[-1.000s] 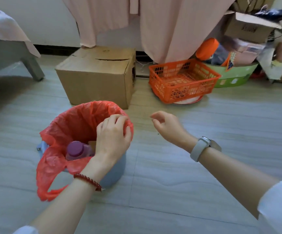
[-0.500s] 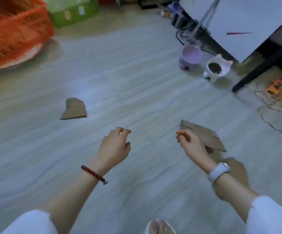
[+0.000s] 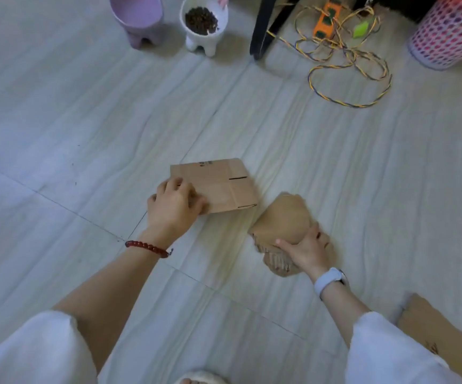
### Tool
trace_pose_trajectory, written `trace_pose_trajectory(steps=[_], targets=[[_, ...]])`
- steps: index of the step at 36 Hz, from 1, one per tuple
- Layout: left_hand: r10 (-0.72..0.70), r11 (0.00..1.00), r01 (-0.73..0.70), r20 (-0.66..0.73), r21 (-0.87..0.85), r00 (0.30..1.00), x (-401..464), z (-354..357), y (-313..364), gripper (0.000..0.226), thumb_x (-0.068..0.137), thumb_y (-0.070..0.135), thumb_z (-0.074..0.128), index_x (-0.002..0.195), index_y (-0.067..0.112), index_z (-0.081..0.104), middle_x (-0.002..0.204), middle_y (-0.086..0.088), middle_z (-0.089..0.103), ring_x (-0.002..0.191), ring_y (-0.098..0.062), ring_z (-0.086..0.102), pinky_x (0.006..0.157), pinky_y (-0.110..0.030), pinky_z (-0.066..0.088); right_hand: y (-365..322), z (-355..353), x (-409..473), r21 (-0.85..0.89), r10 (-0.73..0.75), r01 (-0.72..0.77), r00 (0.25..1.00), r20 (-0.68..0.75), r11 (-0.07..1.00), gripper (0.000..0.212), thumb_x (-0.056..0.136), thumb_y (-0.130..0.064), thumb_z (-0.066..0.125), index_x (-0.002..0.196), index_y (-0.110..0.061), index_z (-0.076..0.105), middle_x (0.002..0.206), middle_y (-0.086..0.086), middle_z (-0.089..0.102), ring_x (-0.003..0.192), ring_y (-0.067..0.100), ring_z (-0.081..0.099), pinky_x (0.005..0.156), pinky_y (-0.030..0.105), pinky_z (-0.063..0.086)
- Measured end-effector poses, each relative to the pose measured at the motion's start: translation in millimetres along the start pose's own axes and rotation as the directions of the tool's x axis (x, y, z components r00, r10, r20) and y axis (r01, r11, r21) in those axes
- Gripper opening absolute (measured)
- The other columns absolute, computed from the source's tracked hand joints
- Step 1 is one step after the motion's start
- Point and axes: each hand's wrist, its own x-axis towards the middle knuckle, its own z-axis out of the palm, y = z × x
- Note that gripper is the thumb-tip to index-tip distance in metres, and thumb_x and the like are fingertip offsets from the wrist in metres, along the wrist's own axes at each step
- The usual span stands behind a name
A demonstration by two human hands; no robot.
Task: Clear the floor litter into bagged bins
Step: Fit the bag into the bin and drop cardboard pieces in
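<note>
A flat rectangular piece of cardboard (image 3: 218, 184) lies on the pale floor in the middle of the head view. My left hand (image 3: 173, 207) rests on its near left corner with fingers curled over the edge. To its right lies a torn, rounded cardboard scrap (image 3: 282, 220) on top of another ragged piece. My right hand (image 3: 304, 249) grips the near edge of that scrap, thumb on top. A further cardboard piece (image 3: 443, 331) lies at the lower right. No bin with a red bag is in view.
A lilac pet bowl (image 3: 141, 18) and a white bowl of kibble (image 3: 203, 23) stand at the top. A black furniture leg (image 3: 263, 29), a striped rope (image 3: 348, 65) and a pink perforated basket (image 3: 451, 31) are at the top right.
The view swung away from the red-bagged bin to the floor on the right. Both hands went down from mid-air onto the cardboard pieces and took hold of them.
</note>
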Motion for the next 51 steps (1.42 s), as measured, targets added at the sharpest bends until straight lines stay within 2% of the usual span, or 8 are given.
trace_pose_trajectory(steps=[4, 10, 14, 18, 22, 30, 41, 51], targets=[[-0.043, 0.976, 0.018, 0.110, 0.219, 0.993, 22.3, 6.5, -0.4, 0.047, 0.079, 0.043, 0.062, 0.117, 0.019, 0.050, 0.136, -0.004, 0.036, 0.132, -0.027, 0.024, 0.106, -0.048, 0.025, -4.7, 3.2, 8.0, 0.023, -0.012, 0.012, 1.000, 0.011, 1.000, 0.099, 0.068, -0.044, 0.077, 0.137, 0.003, 0.024, 0.140, 0.022, 0.037, 0.129, 0.036, 0.035, 0.102, 0.039, 0.033], [-0.020, 0.904, -0.077, 0.223, 0.420, 0.975, 49.1, 13.2, 7.9, 0.129, 0.057, 0.051, 0.079, 0.142, 0.032, -0.017, 0.152, -0.006, -0.015, 0.139, -0.036, -0.018, 0.109, -0.063, 0.007, -9.5, 3.0, 9.3, -0.005, -0.013, 0.013, 1.000, 0.024, 1.000, 0.088, 0.068, -0.042, 0.078, 0.129, 0.000, 0.030, 0.132, 0.019, 0.036, 0.122, 0.036, 0.037, 0.093, 0.041, 0.040], [-0.020, 0.817, -0.132, 0.256, 0.561, 0.967, 61.9, 10.0, 9.7, 0.141, 0.050, 0.064, 0.077, 0.141, 0.029, -0.025, 0.149, -0.014, 0.006, 0.140, -0.038, -0.010, 0.106, -0.065, -0.003, -12.9, 5.0, 11.2, 0.097, -0.050, 0.047, 0.998, 0.030, 0.994, 0.078, 0.069, -0.033, 0.079, 0.124, -0.002, 0.034, 0.124, 0.016, 0.048, 0.115, 0.034, 0.046, 0.087, 0.039, 0.044], [-0.027, 0.893, -0.077, 0.224, 0.444, 0.974, 58.9, -4.2, 0.6, 0.120, 0.052, 0.062, 0.076, 0.143, 0.027, 0.007, 0.130, -0.010, 0.036, 0.126, -0.029, 0.033, 0.110, -0.057, 0.013, -18.5, 0.2, 7.0, 0.301, -0.112, 0.092, 0.993, 0.048, 0.949, 0.062, 0.084, -0.021, 0.066, 0.135, -0.002, 0.035, 0.126, 0.012, 0.053, 0.114, 0.028, 0.051, 0.083, 0.025, 0.038], [-0.086, 0.994, 0.099, 0.202, -0.055, 0.976, 38.8, -44.7, -23.8, 0.051, 0.076, 0.040, 0.071, 0.118, 0.019, 0.050, 0.113, -0.002, 0.055, 0.097, -0.019, 0.052, 0.080, -0.032, 0.042, -37.3, -11.5, 0.8, 0.361, -0.226, 0.223, 0.973, -0.034, 0.905, 0.032, 0.093, -0.013, 0.052, 0.122, -0.002, 0.049, 0.104, 0.001, 0.054, 0.097, 0.018, 0.049, 0.082, 0.026, 0.035], [-0.254, 0.939, 0.196, -0.186, -0.282, 0.949, -41.5, -129.0, -104.7, 0.017, 0.088, 0.027, 0.059, 0.101, 0.016, 0.055, 0.089, 0.001, 0.060, 0.086, -0.020, 0.054, 0.070, -0.032, 0.042, -155.9, -1.2, -48.5, 0.356, -0.585, 0.619, 0.783, -0.210, 0.700, 0.021, 0.092, -0.008, 0.050, 0.112, -0.001, 0.054, 0.095, 0.004, 0.059, 0.087, 0.019, 0.053, 0.073, 0.027, 0.039], [-0.526, 0.848, 0.288, -0.772, -0.445, 0.357, -239.9, -229.0, -234.8, 0.012, 0.087, 0.021, 0.059, 0.093, 0.013, 0.052, 0.079, 0.005, 0.055, 0.074, -0.017, 0.052, 0.061, -0.027, 0.038, -305.3, 98.0, -235.1, 0.427, -0.938, 0.848, 0.346, 0.006, 0.315, 0.022, 0.094, -0.009, 0.043, 0.115, -0.007, 0.051, 0.086, -0.002, 0.056, 0.081, 0.019, 0.055, 0.067, 0.030, 0.041], [-0.505, 0.775, 0.273, -0.818, -0.570, -0.274, -503.1, -276.2, -299.0, 0.027, 0.085, 0.025, 0.065, 0.103, 0.013, 0.049, 0.083, 0.007, 0.055, 0.072, -0.002, 0.051, 0.069, -0.009, 0.040, -352.2, 159.3, -500.4, 0.606, -0.985, 0.791, -0.161, 0.068, -0.087, 0.016, 0.093, -0.010, 0.044, 0.107, -0.008, 0.053, 0.080, -0.014, 0.052, 0.072, 0.005, 0.050, 0.059, 0.018, 0.036]])
